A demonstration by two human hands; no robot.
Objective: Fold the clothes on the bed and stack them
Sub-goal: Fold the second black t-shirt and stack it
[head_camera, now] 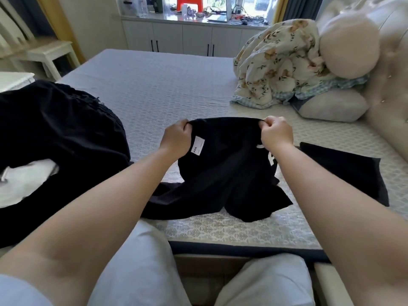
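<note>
Black garment (223,164) — edge between both hands' fingers (186,127)

floral quilt (278,62) bunched far rt | grey pillow (333,106) beside | white cabinets (183,37) w/ cluttered top

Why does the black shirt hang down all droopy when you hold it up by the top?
Probably because it's soft and floppy: the black shirt sags between the left hand and right hand, and its bottom crumples on the bed. It looks light, since pinching fingers alone seem to lift it. It shouldn't roll or break.
</note>
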